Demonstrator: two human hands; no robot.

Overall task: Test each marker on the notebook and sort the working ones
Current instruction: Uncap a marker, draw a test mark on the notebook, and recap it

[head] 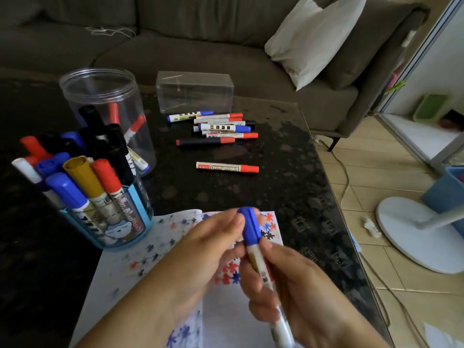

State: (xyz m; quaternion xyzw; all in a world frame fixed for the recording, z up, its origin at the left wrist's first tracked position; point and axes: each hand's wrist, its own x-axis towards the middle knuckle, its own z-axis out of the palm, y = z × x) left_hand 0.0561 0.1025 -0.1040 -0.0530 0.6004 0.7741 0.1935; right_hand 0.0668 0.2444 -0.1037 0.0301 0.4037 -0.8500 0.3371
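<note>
Marker with a blue cap is held in both hands just above the open notebook at the near edge of the dark table, its long axis running near-right to far-left with the capped end pointing away. From the head view, the right hand curls round the white barrel while the left hand pinches the cap with thumb and fingertips, so I judge the cap is either about to be pulled off or has just been pushed on, along that axis. Farther off lie 1 stray red marker, a loose pile of markers, a clear jar and a blue holder.
</note>
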